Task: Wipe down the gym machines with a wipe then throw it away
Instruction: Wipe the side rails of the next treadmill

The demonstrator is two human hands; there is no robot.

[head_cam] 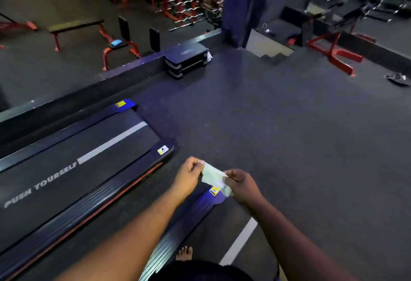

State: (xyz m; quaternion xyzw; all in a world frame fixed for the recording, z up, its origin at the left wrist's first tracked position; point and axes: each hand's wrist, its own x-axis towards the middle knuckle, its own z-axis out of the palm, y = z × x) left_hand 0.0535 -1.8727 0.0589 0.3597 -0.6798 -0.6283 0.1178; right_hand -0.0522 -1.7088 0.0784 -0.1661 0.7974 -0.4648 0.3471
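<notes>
One thin pale-green wet wipe (214,177), limp and light; we pinch its ends, left hand (189,175) and right hand (241,186), fingers curled; best held at edges.

Showing pale, whitish-green on the wipe (214,177); black on the treadmill belt (73,158) — crossed by a grey-white stripe and grey "PUSH YOURSELF" lettering; glowing blue on the rear end caps, with yellow stickers; running red along the bench frames (120,51) — over dark grey speckled flooring (289,125).
</notes>
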